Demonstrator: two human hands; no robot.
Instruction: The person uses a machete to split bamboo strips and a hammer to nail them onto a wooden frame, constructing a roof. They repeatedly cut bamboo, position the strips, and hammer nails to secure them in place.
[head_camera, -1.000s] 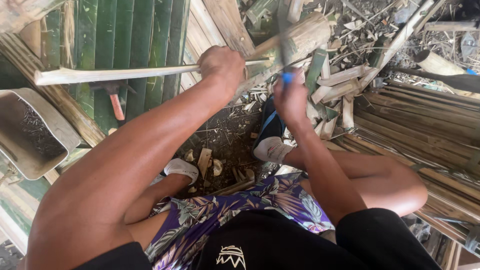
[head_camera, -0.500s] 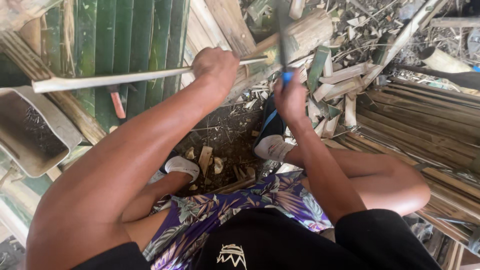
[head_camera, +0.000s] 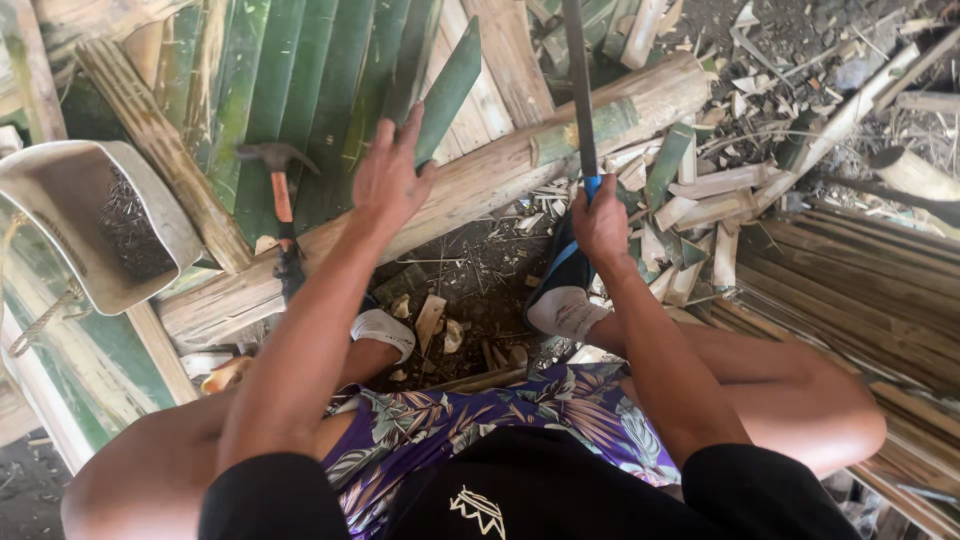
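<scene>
blade (head_camera: 577, 90) up, dark and long, blue-ended handle clenched in right hand (head_camera: 600, 222) above the thick bamboo log (head_camera: 520, 160). left hand (head_camera: 390, 180) grasping a green bamboo strip (head_camera: 447, 92), tilted, lower end on the log. risk: left fingers sit near the strike line; a glancing cut off the round log could slide toward them. hammer (head_camera: 278, 185) lies just left, scraps (head_camera: 700, 190) right.

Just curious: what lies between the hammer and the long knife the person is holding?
In the head view, between hammer and knife the left hand holds a green bamboo strip over a thick bamboo pole.
</scene>
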